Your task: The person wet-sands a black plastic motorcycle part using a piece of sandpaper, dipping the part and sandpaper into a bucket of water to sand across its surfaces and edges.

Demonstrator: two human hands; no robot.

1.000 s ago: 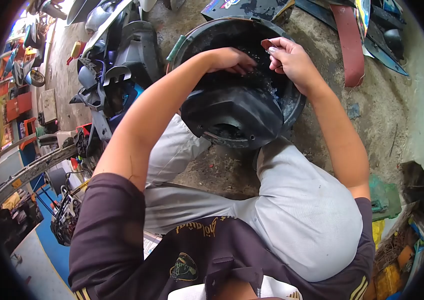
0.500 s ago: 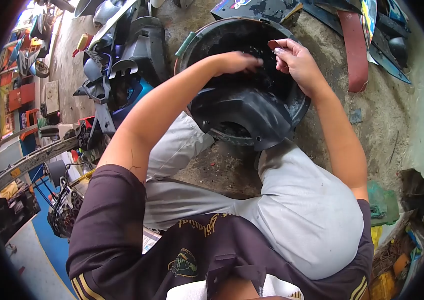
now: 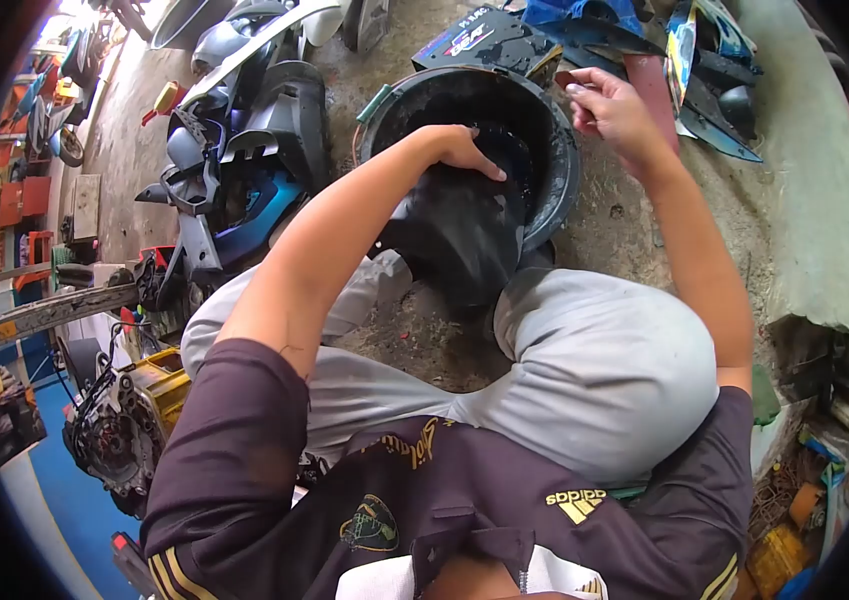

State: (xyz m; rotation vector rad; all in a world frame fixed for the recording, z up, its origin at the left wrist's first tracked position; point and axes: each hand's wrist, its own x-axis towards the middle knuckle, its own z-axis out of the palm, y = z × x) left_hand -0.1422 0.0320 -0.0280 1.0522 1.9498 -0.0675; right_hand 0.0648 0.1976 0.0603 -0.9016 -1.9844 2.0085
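Note:
A black plastic motorcycle panel (image 3: 459, 235) leans over the near rim of a round black tub (image 3: 566, 185), its lower end close to my knees. My left hand (image 3: 466, 152) is closed on the panel's upper edge, thumb on the side facing me, with the other fingers mostly hidden. Dark wet-looking liquid (image 3: 516, 150) shows inside the tub. Just right of the tub's rim, my right hand (image 3: 609, 112) is raised and pinches a small reddish-brown piece of sandpaper (image 3: 565, 78).
Motorcycle fairings (image 3: 254, 200) are piled to the left. Behind the tub lies a dark panel with stickers (image 3: 469, 38). A reddish strip (image 3: 652, 95) and blue parts (image 3: 714, 130) lie at the right. An engine (image 3: 109, 425) stands at lower left.
The panel has turned and slid left and toward me, with my left hand now on its upper edge. My right hand has moved rightward, out past the tub's rim.

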